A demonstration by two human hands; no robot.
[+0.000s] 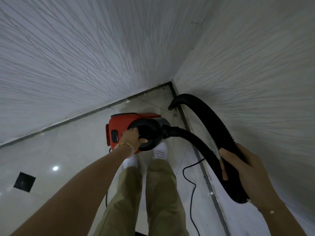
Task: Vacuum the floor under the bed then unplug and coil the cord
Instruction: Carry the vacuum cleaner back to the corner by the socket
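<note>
Carrying the red canister vacuum point(129, 128) at 12 o'clock, the left hand point(132, 136) grips its handle; the right hand point(245, 169) clasps the hose point(213, 116) at 3 — the slack cord point(190, 178) could snag a foot.

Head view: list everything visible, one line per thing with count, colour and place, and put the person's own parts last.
vacuum body: one, red with a black handle, held above the floor near the room corner
hose: one, black and ribbed, runs from the vacuum, loops through the right hand, nozzle end arcs to the skirting at the corner
cord: one, thin and black, trailing loose on the floor at right
floor: pale glossy tiles, one small black inset tile at lower left
walls: two, white and textured, meeting at the corner
shoes: two, white
trousers: khaki
bracelet: one, gold beads, left wrist
left hand: grips the vacuum's handle
right hand: fingers wrapped around the hose
</note>
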